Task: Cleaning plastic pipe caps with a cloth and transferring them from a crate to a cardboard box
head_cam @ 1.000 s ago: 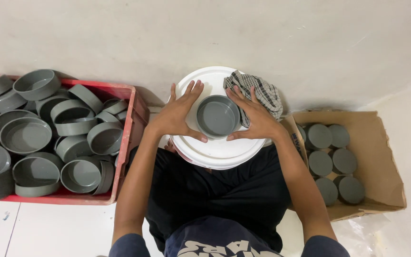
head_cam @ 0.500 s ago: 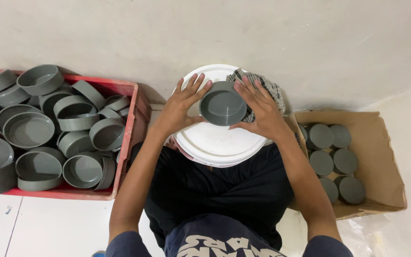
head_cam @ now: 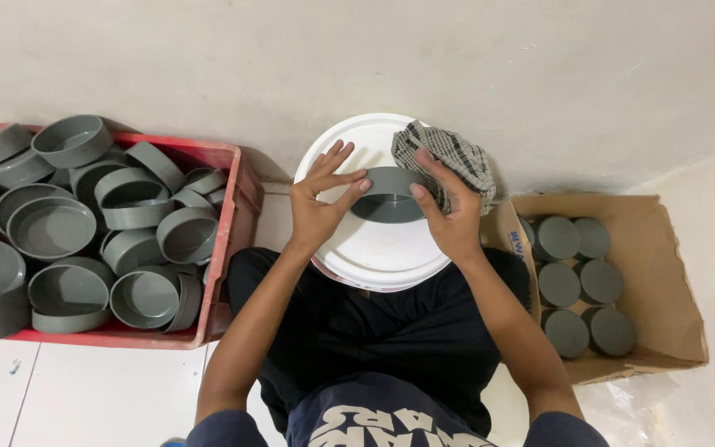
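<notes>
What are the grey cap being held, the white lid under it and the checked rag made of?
Round grey cap: likely moulded plastic, matte, uniform colour, thin even wall. Round white lid: apparently plastic, smooth, slight sheen, moulded rim. Checked rag: woven cloth, soft folds, held under the right hand.

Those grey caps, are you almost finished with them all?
Not nearly. A few caps already sit neatly in the cardboard box. One grey cap is in hand now, tilted over the white lid, between the left hand and the right hand, which also presses a checked cloth. The red crate is heaped with many more.
</notes>
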